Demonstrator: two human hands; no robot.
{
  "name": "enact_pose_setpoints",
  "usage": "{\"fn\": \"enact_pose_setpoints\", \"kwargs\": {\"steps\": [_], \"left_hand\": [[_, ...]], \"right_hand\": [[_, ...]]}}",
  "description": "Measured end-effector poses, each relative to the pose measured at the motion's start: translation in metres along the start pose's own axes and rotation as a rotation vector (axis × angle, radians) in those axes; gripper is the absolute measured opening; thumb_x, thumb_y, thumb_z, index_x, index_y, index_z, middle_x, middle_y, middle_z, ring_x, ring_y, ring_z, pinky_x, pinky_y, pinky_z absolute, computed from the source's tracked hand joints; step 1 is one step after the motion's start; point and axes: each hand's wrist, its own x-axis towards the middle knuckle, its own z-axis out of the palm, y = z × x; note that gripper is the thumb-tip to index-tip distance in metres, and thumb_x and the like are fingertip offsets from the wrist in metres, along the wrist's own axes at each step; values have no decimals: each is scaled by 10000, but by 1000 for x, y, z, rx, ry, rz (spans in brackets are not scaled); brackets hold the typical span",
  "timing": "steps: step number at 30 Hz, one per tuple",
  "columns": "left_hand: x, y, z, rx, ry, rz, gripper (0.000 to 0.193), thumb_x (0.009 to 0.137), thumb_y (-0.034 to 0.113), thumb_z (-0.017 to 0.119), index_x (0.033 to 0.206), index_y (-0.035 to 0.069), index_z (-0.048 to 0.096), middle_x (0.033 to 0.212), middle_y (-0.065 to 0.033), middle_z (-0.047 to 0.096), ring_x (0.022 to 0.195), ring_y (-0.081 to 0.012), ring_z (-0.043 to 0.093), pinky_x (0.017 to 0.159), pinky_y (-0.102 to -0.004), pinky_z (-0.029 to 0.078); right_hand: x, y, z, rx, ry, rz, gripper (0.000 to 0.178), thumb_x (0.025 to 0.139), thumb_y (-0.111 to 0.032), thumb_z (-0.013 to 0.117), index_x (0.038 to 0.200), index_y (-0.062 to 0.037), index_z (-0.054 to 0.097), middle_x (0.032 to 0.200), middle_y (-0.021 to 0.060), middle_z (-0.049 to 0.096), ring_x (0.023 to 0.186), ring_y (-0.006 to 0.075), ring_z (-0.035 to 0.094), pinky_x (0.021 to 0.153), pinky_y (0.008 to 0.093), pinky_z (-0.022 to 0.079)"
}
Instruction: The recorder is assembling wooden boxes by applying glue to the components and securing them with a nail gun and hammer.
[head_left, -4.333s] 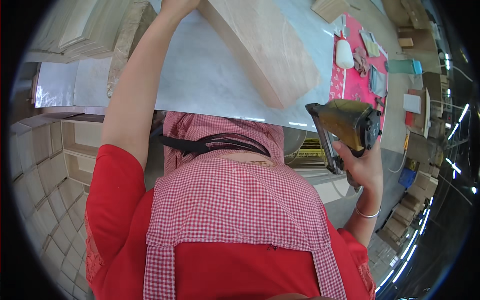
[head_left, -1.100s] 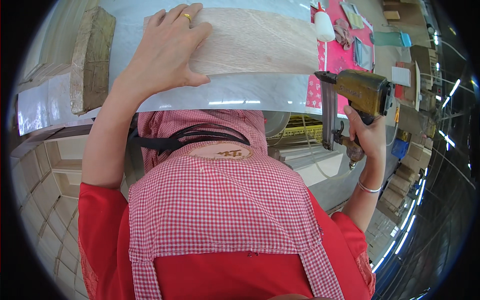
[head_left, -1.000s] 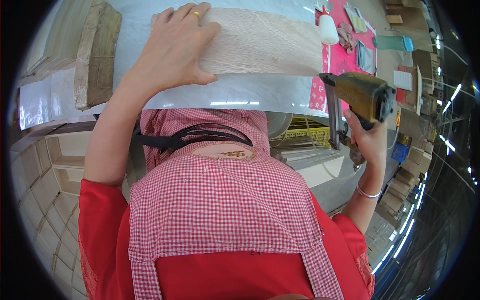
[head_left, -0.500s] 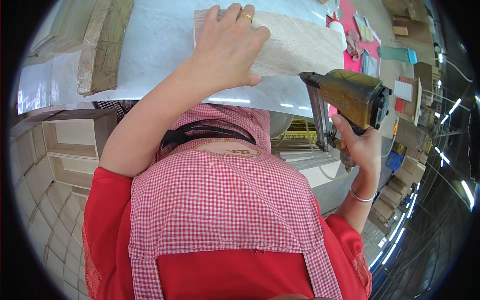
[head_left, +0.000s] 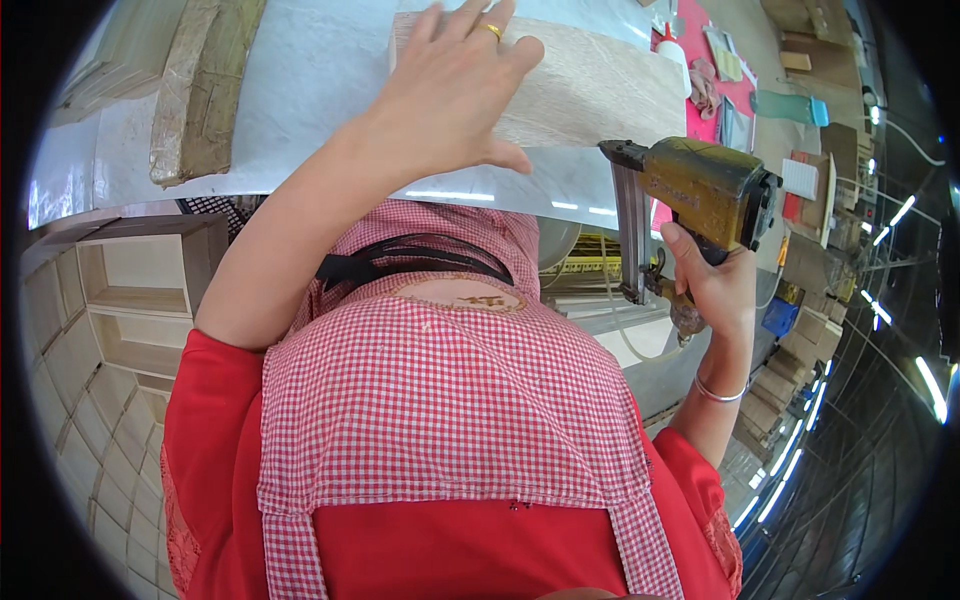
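Left hand (head_left: pixel 450 95) flat, fingers spread, on pale rectangular wooden board (head_left: pixel 590 85); right hand (head_left: pixel 712 285) beside board, gripping yellow-brown pneumatic nail gun (head_left: pixel 700 195).

glue bottle (head_left: pixel 672 52): white, red cap, on red mat | cardboard boxes (head_left: pixel 800 345): brown, stacked, far right floor

Nail gun (head_left: pixel 700 190) is mustard-yellow w/ dark grey magazine. Wood panel (head_left: pixel 590 85) just left of it: pale beige, faint grain. Bench top (head_left: pixel 320 70) under panel: whitish-grey. Above the gun, mat (head_left: pixel 690 40) is bright pink. Below it, apron (head_left: pixel 440 400) is red-and-white gingham over red shirt (head_left: pixel 200 440). Gold ring on left hand (head_left: pixel 450 85), silver bangle at right hand (head_left: pixel 715 290).
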Motion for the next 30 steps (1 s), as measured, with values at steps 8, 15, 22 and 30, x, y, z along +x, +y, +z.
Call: {"fn": "enact_pose_setpoints", "kwargs": {"steps": [8,15,22,30], "left_hand": [[-62,-63,1,-508,120,22,1173,529,560,895,1462,72,377,1502,-367,184,1393,-535,243,1159,-529,258],[-74,-45,26,-551,116,-200,1010,511,341,932,1407,229,478,1468,-240,380,1317,-393,433,1088,-503,354],[-75,-43,35,-493,193,-176,1108,485,340,946,1457,286,416,1491,-240,338,1300,-401,453,1073,-475,383],[-76,-41,40,-478,263,-184,1090,461,413,937,1430,322,448,1445,-253,402,1206,-401,533,1049,-491,408]], "right_hand": [[-19,-18,13,24,1,-61,279,877,-137,765,1080,5,636,775,4,626,530,46,502,448,207,381],[-26,-29,49,-26,-150,-285,297,879,-155,770,1090,8,639,768,12,633,531,53,513,460,204,396],[-31,-51,65,-5,-229,-129,410,817,-83,819,1158,35,624,1088,97,695,969,167,647,845,303,523],[-36,-52,74,-97,-180,-249,341,873,-214,784,1087,18,655,808,34,652,556,70,543,468,221,422]]}}
